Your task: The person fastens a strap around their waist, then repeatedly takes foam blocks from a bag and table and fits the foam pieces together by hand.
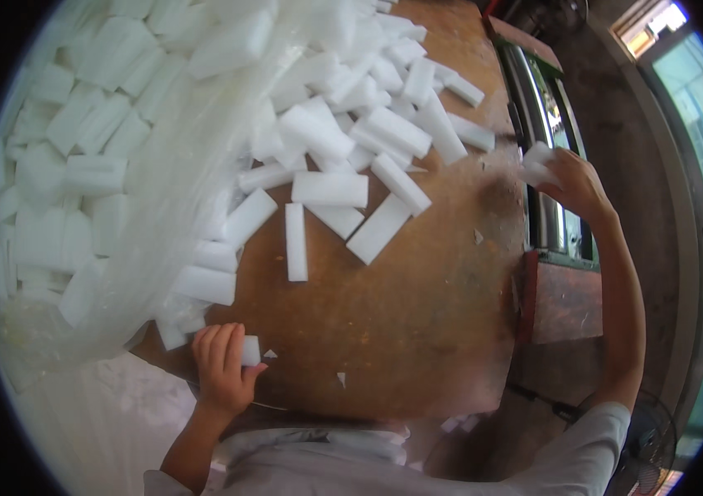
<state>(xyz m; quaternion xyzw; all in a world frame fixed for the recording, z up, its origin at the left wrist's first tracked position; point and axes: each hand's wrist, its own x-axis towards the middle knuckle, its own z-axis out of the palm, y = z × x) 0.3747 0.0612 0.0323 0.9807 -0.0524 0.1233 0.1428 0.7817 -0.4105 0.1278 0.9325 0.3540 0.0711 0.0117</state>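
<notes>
My left hand (222, 364) is closed around a small white foam block (250, 350) at the near left edge of the brown table (393, 331). Out to the right, my right hand (578, 183) grips another white foam block (538, 163) between thumb and fingers. That block is held at the near side of a machine with long metal rollers (543, 99), beside the table's right edge. Whether it touches the rollers I cannot tell. Loose white foam blocks (330, 189) lie heaped across the far and middle part of the table.
A large clear plastic bag (202, 182) full of similar blocks takes up the left side. Small foam scraps (341, 379) lie on the near tabletop. A reddish-brown panel (566, 302) borders the machine's near end. A fan (645, 442) stands at the lower right, near the windows (698, 116).
</notes>
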